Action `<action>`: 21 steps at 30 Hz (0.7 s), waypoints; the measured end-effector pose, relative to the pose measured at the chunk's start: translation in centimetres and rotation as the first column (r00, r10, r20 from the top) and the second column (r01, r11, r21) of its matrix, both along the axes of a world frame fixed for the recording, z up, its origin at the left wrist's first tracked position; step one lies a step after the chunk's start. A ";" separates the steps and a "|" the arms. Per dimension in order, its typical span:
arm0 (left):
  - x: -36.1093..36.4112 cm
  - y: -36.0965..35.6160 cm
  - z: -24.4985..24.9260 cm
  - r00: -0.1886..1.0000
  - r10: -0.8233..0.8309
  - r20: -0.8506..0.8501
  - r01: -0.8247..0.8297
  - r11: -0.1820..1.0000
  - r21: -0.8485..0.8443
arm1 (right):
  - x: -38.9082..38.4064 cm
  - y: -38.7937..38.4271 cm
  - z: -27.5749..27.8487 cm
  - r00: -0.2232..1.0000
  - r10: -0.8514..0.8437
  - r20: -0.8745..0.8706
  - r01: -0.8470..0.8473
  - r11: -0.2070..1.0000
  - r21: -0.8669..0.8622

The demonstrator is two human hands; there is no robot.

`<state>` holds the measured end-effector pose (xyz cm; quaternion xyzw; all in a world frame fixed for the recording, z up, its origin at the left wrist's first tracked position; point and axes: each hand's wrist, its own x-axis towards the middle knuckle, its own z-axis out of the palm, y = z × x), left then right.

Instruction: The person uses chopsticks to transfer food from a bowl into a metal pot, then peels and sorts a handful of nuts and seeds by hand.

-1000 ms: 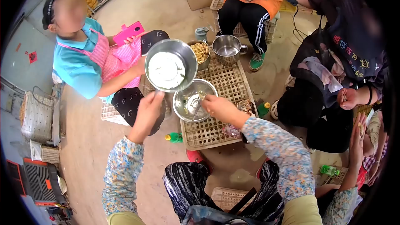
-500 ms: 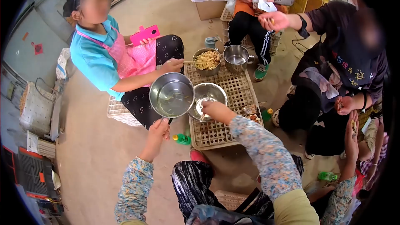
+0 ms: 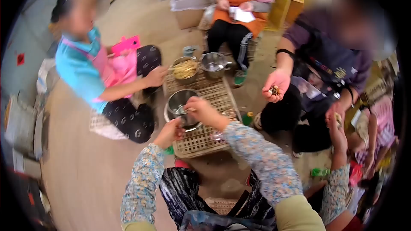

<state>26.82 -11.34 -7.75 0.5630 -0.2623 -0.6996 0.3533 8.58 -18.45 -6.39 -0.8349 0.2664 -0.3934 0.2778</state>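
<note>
A steel pot (image 3: 179, 99) stands on an upturned plastic crate (image 3: 201, 143), overlapping a wider metal bowl whose rim shows beneath it. My left hand (image 3: 170, 132) is closed at the pot's near side, where its handle is. Over the pot's right edge, my right hand (image 3: 205, 112) is pinched around something small and pale, too blurred to name. Behind the pot are a steel pot of noodles (image 3: 185, 69) and another steel pot (image 3: 213, 64). Some food scraps (image 3: 231, 114) lie right of my right hand, partly hidden.
A person in a blue shirt (image 3: 79, 75) sits left, one hand near the noodles. At the back sits a person in an orange apron (image 3: 235, 4). On the right, a person's open palm (image 3: 276, 86) holds small pieces. A green bottle (image 3: 247, 118) stands beside the crate.
My left hand has lowered the pot onto the bowl. My right hand has moved to the pot's edge. The right-hand person's palm has come lower. The whole view has shifted.
</note>
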 end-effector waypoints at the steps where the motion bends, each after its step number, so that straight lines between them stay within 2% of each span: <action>1: 0.3 -0.6 -1.6 0.998 -0.003 0.071 0.005 0.999 -0.032 | 0.4 -0.2 -1.1 1.000 -0.011 -0.022 0.010 1.000 -0.026; 2: -0.1 -0.3 -0.8 0.981 -0.001 0.193 0.007 1.000 -0.029 | 0.6 0.3 -1.4 0.995 -0.068 -0.068 0.070 0.997 0.023; 3: 0.3 0.0 -1.3 0.976 -0.024 0.215 0.033 0.999 -0.040 | 0.5 1.1 -1.0 0.983 -0.106 -0.148 0.113 0.993 0.038; 4: 0.1 0.7 -0.8 0.947 -0.017 0.321 0.029 0.999 -0.034 | 0.1 2.2 -0.5 0.971 -0.152 -0.187 0.155 0.988 0.000; 5: 1.0 1.5 -1.6 0.919 -0.020 0.393 0.059 0.994 -0.088 | -0.5 3.2 -0.3 0.969 -0.158 -0.189 0.151 0.987 -0.050; 7: 1.6 3.9 -1.4 0.860 0.128 0.495 -0.008 0.971 -0.237 | -1.9 5.7 0.4 0.980 -0.183 -0.085 0.178 0.982 -0.058; 9: 3.9 6.4 -2.8 0.896 0.115 0.428 0.022 0.953 -0.302 | -3.4 8.3 -0.7 0.971 -0.240 -0.021 0.236 0.964 -0.122; 11: 4.9 10.1 -2.3 0.912 0.178 0.369 -0.017 0.916 -0.400 | -5.3 12.1 -1.1 0.958 -0.264 -0.115 0.277 0.954 0.118; 12: 5.3 12.0 -1.8 0.917 0.215 0.337 -0.050 0.898 -0.438 | -6.1 14.2 -2.1 0.948 -0.301 -0.102 0.314 0.937 0.155; 13: 6.1 13.9 -2.2 0.876 0.253 0.411 -0.061 0.902 -0.427 | -6.6 15.3 -5.1 0.958 -0.274 -0.082 0.285 0.942 0.179; 15: 9.3 18.9 -5.4 0.801 0.293 0.522 -0.076 0.915 -0.396 | -7.7 19.1 -5.6 0.957 -0.275 -0.095 0.291 0.913 0.285; 16: 10.3 20.8 -6.8 0.774 0.294 0.560 -0.079 0.923 -0.376 | -8.1 20.7 -5.8 0.960 -0.253 -0.123 0.281 0.875 0.394; 17: 7.8 23.8 -3.6 0.716 0.241 0.655 -0.031 0.948 -0.315 | -8.1 22.4 -7.2 0.959 -0.280 -0.039 0.271 0.873 0.405; 18: 4.8 27.3 -0.3 0.644 0.186 0.742 0.008 0.968 -0.249 | -8.5 24.2 -6.4 0.964 -0.255 -0.074 0.258 0.828 0.498; 19: 4.5 30.0 -1.5 0.613 0.181 0.769 0.033 0.967 -0.253 | -8.8 25.3 -6.8 0.965 -0.254 -0.065 0.252 0.833 0.491; 21: 5.1 36.3 -5.9 0.558 0.163 0.814 0.119 0.955 -0.272 | -8.7 27.6 -8.5 0.921 -0.254 -0.296 0.366 0.824 0.433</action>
